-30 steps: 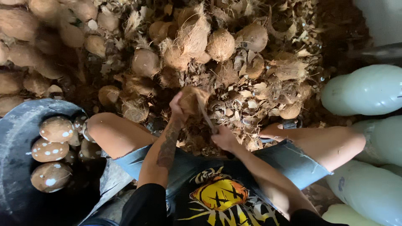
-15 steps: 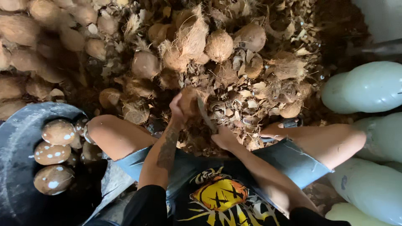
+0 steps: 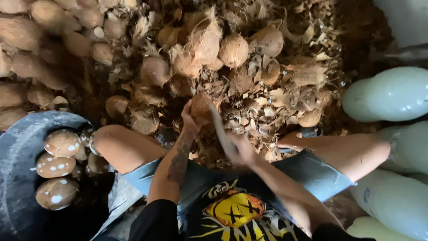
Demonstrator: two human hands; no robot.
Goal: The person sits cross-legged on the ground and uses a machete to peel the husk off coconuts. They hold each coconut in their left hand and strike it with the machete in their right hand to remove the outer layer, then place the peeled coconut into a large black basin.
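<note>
I sit with my knees apart over a heap of coconut husk scraps. My left hand point(image 3: 191, 119) grips a brown husked coconut point(image 3: 201, 107) held in front of me. My right hand point(image 3: 240, 149) is shut on the handle of a blade point(image 3: 219, 128), blurred by motion, whose edge lies against the right side of that coconut. Fibres and shell chips lie under both hands.
A pile of hairy coconuts point(image 3: 232, 49) fills the ground ahead and to the left. A dark round tub point(image 3: 18, 134) at my left knee holds several pared coconuts point(image 3: 62, 143). Pale green rounded containers point(image 3: 392, 93) stand at the right.
My right hand and the blade have swung in against the coconut and are now blurred. My left hand keeps the coconut in nearly the same place.
</note>
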